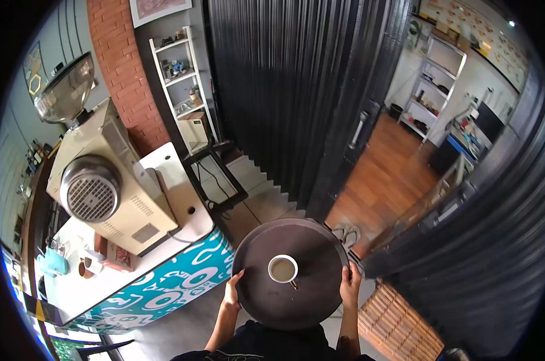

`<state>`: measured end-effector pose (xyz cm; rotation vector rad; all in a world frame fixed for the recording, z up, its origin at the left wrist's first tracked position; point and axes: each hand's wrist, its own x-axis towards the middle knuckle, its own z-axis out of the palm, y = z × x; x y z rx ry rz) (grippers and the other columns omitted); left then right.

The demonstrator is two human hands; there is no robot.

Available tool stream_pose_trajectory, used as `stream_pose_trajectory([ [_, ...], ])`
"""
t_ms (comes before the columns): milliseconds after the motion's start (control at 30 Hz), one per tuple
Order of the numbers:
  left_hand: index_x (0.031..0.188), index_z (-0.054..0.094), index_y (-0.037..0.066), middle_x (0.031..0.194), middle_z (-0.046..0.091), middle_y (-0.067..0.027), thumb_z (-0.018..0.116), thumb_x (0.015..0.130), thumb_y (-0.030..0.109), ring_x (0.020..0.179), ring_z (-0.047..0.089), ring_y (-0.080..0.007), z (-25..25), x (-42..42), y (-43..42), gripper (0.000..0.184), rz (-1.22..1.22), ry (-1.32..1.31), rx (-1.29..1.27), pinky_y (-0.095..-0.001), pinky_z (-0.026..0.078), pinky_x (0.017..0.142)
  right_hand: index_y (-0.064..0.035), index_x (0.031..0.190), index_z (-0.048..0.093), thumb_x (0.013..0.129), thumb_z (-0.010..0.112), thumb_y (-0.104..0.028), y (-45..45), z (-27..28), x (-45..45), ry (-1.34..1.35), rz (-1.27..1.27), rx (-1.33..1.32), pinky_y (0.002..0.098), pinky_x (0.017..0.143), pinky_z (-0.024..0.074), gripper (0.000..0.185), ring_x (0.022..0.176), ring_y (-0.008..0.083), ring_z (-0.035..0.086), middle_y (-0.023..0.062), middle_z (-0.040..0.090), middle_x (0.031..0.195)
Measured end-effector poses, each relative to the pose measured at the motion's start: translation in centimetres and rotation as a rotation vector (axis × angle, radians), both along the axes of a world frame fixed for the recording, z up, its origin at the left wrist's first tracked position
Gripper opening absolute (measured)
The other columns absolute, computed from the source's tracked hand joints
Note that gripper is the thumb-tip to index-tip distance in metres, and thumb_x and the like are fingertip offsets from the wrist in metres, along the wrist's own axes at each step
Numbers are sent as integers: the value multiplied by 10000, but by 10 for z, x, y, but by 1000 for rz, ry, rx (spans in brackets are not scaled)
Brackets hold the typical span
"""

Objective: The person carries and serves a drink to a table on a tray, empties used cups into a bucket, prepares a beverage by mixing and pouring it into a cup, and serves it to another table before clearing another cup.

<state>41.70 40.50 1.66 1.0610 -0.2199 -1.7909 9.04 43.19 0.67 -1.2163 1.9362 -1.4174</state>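
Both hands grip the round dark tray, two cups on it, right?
Cup count is wrong: the head view shows one cup, not two, on the round dark tray. The left hand and right hand do grip it.

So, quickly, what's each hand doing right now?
Left hand: closed on the round tray at its left edge, thumb on top.
Right hand: closed on the same tray's right edge, thumb on top.
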Motion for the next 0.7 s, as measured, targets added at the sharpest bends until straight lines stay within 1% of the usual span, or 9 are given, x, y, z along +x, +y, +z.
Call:
stream_pose_trajectory([
  [100, 1262, 563, 23, 1209, 608, -117, 603, 882, 386, 1068, 610, -245, 2, -35, -78, 526, 58, -119, 65, -412, 509, 906, 83, 1208, 556, 990, 548, -207, -92, 2, -36, -13, 44, -39, 341, 876, 459, 363, 974, 239, 605, 194, 647, 1050],
  [167, 1248, 571, 9, 1227, 601, -126, 611, 889, 360, 1106, 597, -249, 12, -56, -117, 503, 167, -372, 157, -419, 506, 915, 83, 1188, 569, 982, 561, -198, -145, 6, -52, 289, 34, -197, 318, 815, 477, 348, 888, 216, 615, 176, 648, 989],
  [200, 1259, 570, 43, 1252, 586, -131, 660, 880, 345, 1157, 568, -271, -40, -46, -131, 492, 168, -186, 79, -404, 490, 935, 71, 1160, 588, 976, 569, -195, -169, 30, -55, 118, 102, -174, 313, 787, 482, 324, 850, 200, 612, 164, 645, 948],
  [233, 1259, 570, 43, 1252, 586, -131, 660, 880, 345, 1157, 568, -271, -38, -52, -145, 492, 198, -188, 84, -404, 490, 935, 58, 1149, 596, 974, 566, -189, -196, 30, -69, 54, 177, -88, 331, 803, 483, 305, 877, 214, 624, 168, 659, 969],
  [367, 1191, 547, -34, 1173, 616, -180, 724, 844, 249, 1063, 620, -277, 27, -81, -196, 481, 345, -180, 20, -417, 519, 893, 38, 1158, 598, 967, 543, -142, -299, 10, -89, 131, 272, -120, 327, 810, 477, 268, 876, 213, 616, 148, 661, 969],
  [433, 1212, 506, -55, 1122, 629, -197, 782, 803, 244, 1012, 638, -279, 39, -90, -229, 577, 392, -469, 135, -406, 547, 835, 34, 1158, 599, 972, 532, -135, -350, 11, -78, 233, 297, -208, 323, 814, 475, 260, 883, 205, 611, 137, 663, 982],
  [467, 1227, 490, -59, 1085, 636, -196, 832, 756, 251, 956, 653, -266, 48, -91, -247, 659, 406, -484, 144, -381, 565, 766, 41, 1165, 597, 972, 534, -126, -374, 13, -74, 58, 392, -150, 321, 824, 475, 263, 908, 200, 610, 138, 668, 1010],
  [567, 1117, 577, -84, 987, 672, -160, 825, 772, 274, 830, 677, -237, 39, -86, -297, 556, 511, -679, 225, -358, 574, 720, 53, 1164, 592, 963, 551, -96, -435, -4, -59, 97, 374, -136, 310, 822, 476, 253, 908, 182, 604, 133, 664, 999],
  [700, 1220, 469, -68, 1062, 648, -171, 814, 786, 295, 905, 661, -236, 27, -59, -366, 663, 420, -609, 138, -344, 562, 739, 71, 1159, 578, 967, 552, -103, -505, -3, -36, 35, 427, -155, 287, 797, 475, 260, 874, 157, 591, 128, 653, 964],
])
